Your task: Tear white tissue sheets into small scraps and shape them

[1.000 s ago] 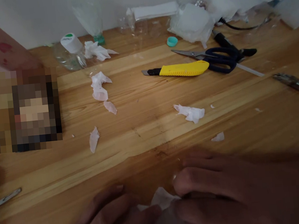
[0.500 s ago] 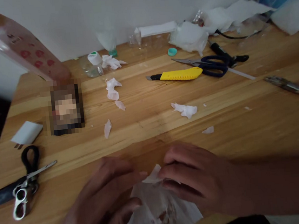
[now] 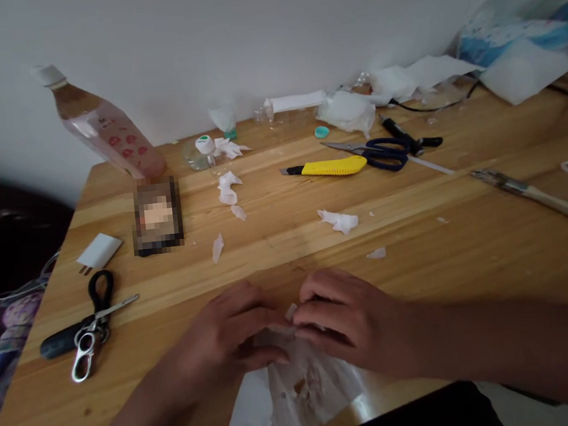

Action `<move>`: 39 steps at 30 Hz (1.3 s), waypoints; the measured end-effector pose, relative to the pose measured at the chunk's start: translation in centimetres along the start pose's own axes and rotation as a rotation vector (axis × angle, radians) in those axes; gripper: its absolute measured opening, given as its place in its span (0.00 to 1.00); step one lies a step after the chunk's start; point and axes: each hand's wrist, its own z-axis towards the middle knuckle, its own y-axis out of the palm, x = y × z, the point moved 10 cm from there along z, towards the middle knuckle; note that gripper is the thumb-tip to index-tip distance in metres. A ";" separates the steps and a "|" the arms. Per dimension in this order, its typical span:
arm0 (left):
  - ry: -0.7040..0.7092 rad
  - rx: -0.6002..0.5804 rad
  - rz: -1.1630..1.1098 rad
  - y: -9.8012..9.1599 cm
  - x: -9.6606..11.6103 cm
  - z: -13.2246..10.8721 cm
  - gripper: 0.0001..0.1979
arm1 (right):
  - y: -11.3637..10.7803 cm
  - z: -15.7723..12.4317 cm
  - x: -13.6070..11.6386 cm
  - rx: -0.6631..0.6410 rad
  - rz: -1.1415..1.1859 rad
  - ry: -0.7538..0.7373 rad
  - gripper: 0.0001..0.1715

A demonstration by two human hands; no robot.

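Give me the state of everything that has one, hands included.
Thin white sheet: creased
Left hand: half curled at the sheet, grip unclear
Right hand: curled at the sheet, grip unclear
Yellow knife: blade out
Scissors: apparently closed
Tall bottle: capped
Teal cap: lying loose
Charger: unplugged, prongs bare

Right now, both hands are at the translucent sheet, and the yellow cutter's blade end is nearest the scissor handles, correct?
Wrong end: in the head view, the yellow cutter has its grip end nearest the scissor handles; the blade points away. Left hand and right hand are at the translucent sheet.
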 end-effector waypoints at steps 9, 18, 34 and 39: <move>-0.056 -0.065 0.130 0.7 -0.8 0.1 0.11 | 1.0 0.0 -0.1 -0.043 -0.041 -0.016 0.07; -0.026 -0.094 0.147 1.1 -0.5 0.2 0.06 | 1.2 0.2 0.1 -0.056 -0.022 0.014 0.06; -0.037 -0.075 0.078 0.8 -0.5 0.2 0.02 | 1.4 0.4 0.4 -0.104 0.034 0.065 0.07; -0.041 -0.074 0.102 0.9 -0.6 0.2 0.01 | 1.4 0.3 0.7 -0.104 0.055 0.090 0.06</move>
